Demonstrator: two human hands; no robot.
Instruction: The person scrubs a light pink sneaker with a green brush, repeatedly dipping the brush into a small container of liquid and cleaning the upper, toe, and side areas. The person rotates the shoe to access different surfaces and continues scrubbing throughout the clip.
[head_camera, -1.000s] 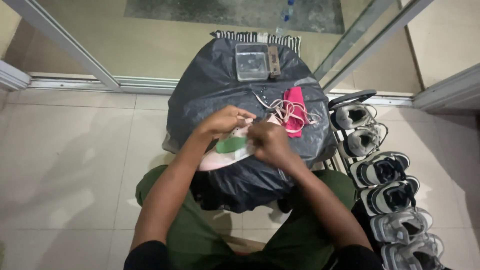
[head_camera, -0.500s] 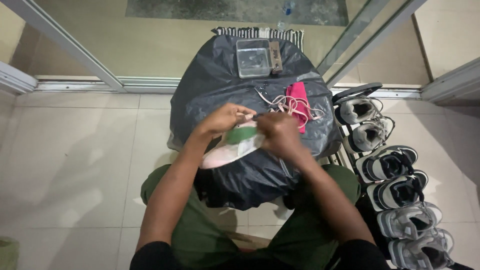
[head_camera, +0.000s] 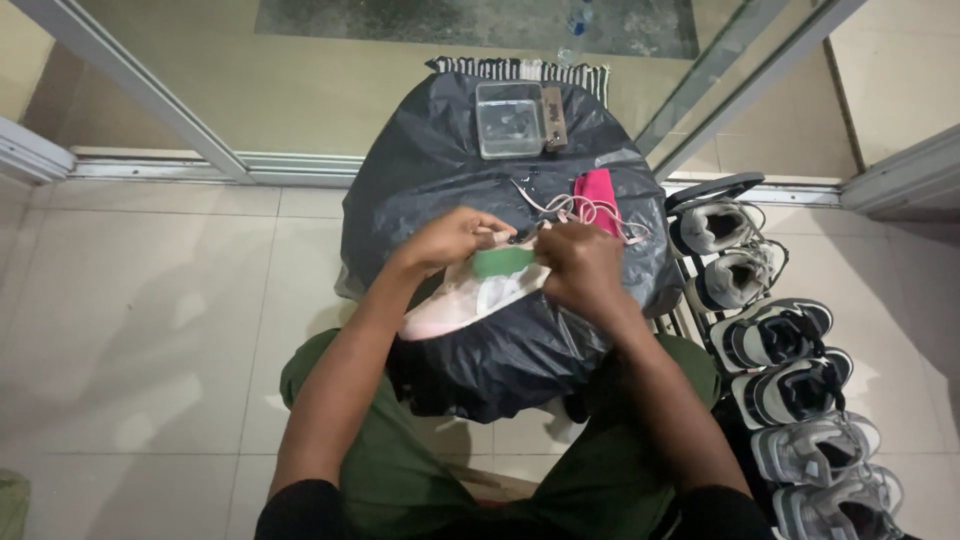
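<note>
Left hand (head_camera: 452, 240) and right hand (head_camera: 580, 265) both gripping pale sneaker (head_camera: 470, 295) with green patch, fingers curled narrow at its upper edge. Sneaker lying on its side atop black plastic cover (head_camera: 440, 170), over person's lap. Just beyond: loose laces (head_camera: 570, 208) touching pink cloth (head_camera: 598, 192). Further: clear plastic box (head_camera: 510, 120) sitting near cover's far edge. Shoe rack (head_camera: 775, 340) standing at right.

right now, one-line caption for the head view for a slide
Both hands, left hand and right hand, grip a pale pink shoe on a black plastic-covered surface beside a shoe rack.
</note>
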